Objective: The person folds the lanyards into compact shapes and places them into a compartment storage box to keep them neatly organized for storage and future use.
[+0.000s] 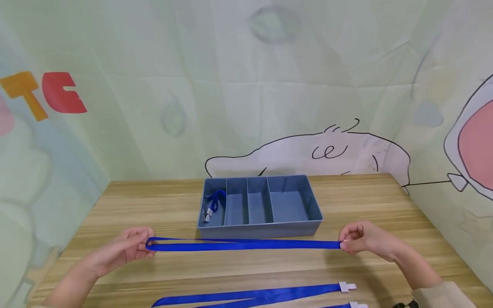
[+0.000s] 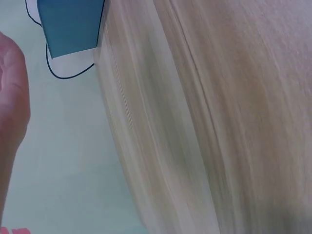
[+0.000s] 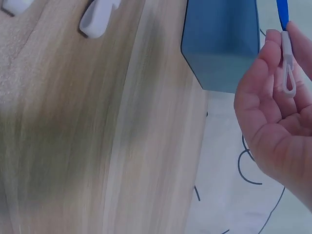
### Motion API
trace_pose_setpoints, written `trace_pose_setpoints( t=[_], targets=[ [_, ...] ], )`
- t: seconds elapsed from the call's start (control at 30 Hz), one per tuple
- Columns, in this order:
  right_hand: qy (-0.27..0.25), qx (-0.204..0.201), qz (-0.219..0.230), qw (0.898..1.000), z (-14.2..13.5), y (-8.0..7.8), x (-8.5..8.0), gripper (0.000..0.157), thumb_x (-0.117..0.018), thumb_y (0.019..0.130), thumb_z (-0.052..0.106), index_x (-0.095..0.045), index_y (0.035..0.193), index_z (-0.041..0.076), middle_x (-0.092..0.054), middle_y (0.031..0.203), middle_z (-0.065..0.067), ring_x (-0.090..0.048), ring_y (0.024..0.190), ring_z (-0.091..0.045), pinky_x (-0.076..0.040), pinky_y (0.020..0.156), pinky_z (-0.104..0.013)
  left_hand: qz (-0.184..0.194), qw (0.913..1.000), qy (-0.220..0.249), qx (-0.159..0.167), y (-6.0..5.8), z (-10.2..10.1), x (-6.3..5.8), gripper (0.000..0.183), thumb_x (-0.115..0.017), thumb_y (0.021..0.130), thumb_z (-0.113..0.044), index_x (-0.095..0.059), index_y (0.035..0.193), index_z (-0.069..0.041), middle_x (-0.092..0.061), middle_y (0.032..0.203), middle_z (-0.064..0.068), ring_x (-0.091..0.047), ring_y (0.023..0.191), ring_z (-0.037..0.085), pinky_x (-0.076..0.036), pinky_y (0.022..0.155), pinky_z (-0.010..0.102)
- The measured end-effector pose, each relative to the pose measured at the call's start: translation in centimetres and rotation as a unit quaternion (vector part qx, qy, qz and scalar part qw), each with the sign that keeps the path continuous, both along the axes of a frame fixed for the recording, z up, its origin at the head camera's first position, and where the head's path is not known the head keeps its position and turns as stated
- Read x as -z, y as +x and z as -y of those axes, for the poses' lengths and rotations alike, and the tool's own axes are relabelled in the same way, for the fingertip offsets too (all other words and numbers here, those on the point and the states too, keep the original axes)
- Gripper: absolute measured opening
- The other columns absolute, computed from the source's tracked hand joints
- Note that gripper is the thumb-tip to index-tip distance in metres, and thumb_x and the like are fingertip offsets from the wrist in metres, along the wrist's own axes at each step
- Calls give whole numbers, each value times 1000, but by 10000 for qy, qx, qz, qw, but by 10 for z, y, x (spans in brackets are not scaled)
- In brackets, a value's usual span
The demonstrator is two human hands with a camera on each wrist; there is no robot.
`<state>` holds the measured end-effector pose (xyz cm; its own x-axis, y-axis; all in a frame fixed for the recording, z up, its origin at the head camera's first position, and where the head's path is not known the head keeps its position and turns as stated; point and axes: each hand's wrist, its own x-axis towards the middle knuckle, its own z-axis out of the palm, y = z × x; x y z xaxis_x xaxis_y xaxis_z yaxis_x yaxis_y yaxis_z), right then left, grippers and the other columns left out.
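Observation:
A blue lanyard (image 1: 242, 246) is stretched level between both hands, in front of the grey-blue divided box (image 1: 258, 231). My left hand (image 1: 131, 247) holds its looped end with the fingers at the bend; in the left wrist view only part of that hand (image 2: 12, 92) shows. My right hand (image 1: 360, 240) pinches the other end between thumb and fingers. Seen in the right wrist view, the white clip (image 3: 288, 78) hangs down inside that hand's palm. Nearer the front, another blue lanyard (image 1: 250, 295) lies on the wooden table with its white clip (image 1: 345, 287) to the right.
A bundled blue lanyard (image 1: 215, 200) with a white clip lies in the box's left compartment. Part of a further lanyard with a white clip (image 1: 358, 305) shows at the bottom edge. A printed cloth backdrop (image 1: 239, 107) stands behind the table (image 1: 154, 201).

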<state>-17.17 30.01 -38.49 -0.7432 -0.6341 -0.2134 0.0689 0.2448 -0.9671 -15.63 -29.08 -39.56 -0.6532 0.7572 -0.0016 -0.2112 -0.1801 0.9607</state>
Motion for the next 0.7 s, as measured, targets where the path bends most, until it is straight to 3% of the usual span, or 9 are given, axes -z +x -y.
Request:
trace_pose_setpoints(
  t=[0.13,0.2,0.3,0.43,0.7],
  targets=[
    [-96,14,84,9999,0,-1,-2,10,-59,90,3,-61,95,-5,-64,81,-1,-60,72,-10,-54,68,-27,229,9979,-438,-409,0,-2,-2,36,-28,103,-9,-63,96,-13,-61,89,-6,-61,84,7,-51,81,24],
    [-158,-11,90,9998,0,-1,-2,9,-58,90,3,-61,95,-4,-65,81,-1,-60,73,-10,-54,69,-28,362,9933,-826,-718,0,-3,-3,30,-35,101,-10,-63,91,-14,-61,85,-7,-60,79,5,-51,76,21],
    [-234,-59,89,9997,1,-2,-2,8,-58,90,2,-62,95,-2,-65,82,-1,-61,74,-10,-55,70,-28,422,9870,-1241,-934,1,-4,-3,26,-40,100,-11,-62,86,-15,-60,81,-7,-57,74,3,-50,70,18],
    [-354,-120,154,9992,0,-3,-2,9,-57,91,1,-64,95,3,-66,83,-1,-62,75,-10,-55,71,-29,356,9869,-1337,-833,2,-2,-2,26,-41,100,-10,-63,88,-15,-60,80,-7,-55,73,2,-49,68,16],
    [-614,-267,167,9976,-2,-3,-1,14,-55,90,-3,-65,97,6,-67,85,-2,-63,78,-10,-55,73,-28,468,9914,-1074,-585,3,1,-1,25,-42,99,-6,-65,93,-13,-63,85,-6,-58,77,2,-51,73,17]
  ],
)
